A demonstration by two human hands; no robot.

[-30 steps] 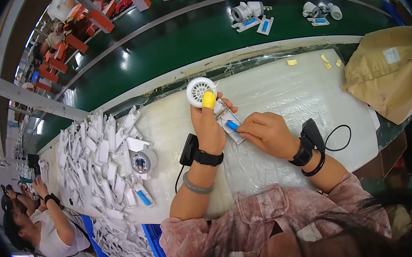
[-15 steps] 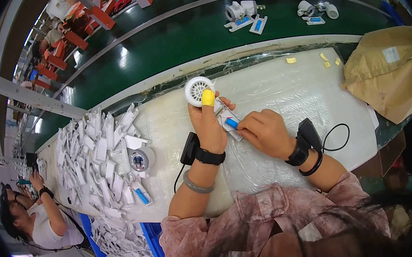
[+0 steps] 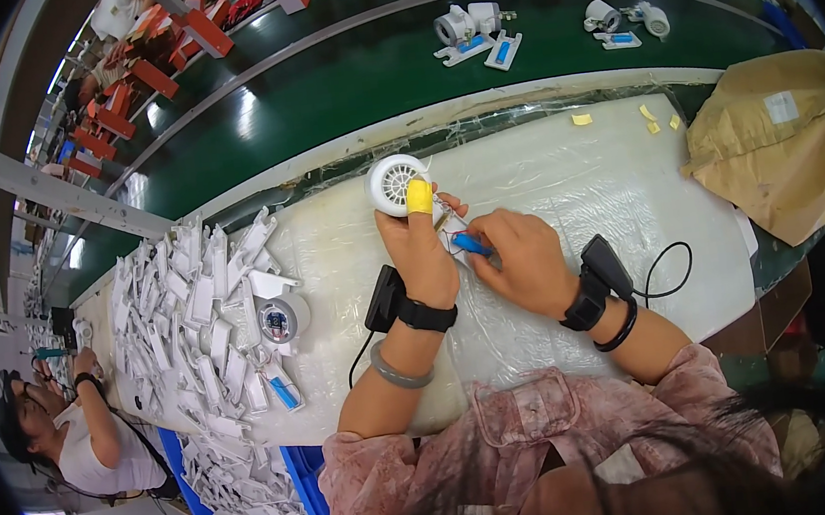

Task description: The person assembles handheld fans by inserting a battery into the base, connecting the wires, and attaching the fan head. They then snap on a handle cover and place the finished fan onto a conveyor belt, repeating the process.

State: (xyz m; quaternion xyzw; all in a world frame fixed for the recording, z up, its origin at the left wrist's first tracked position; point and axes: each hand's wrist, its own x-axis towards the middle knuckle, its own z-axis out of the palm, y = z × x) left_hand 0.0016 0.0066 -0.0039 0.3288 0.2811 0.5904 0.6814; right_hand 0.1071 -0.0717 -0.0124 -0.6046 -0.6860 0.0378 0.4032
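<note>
My left hand (image 3: 424,256) held the round white fan part (image 3: 393,185) just above the middle of the frame, with the fingers closed on its lower edge; one fingertip wore a yellow cot (image 3: 418,197). My right hand (image 3: 524,261) was clenched around a small blue-handled tool (image 3: 471,244), whose tip pointed at the small white piece beside the fan. I judged that I was in the step of joining or fastening this piece to the fan. The next move would call for a steady left grip and a careful aim of the tool tip, because the piece was small and half hidden under my fingers.

Counting outward: one fan part in hand, one tool, and one black wrist device on each arm, so two. On the desk (image 3: 564,171) a second round part (image 3: 278,320) lay at the centre left, among a heap of white flat parts (image 3: 187,311), too many to count. Three yellow scraps (image 3: 654,119) lay at the upper right, beside one brown bag (image 3: 772,139).
</note>
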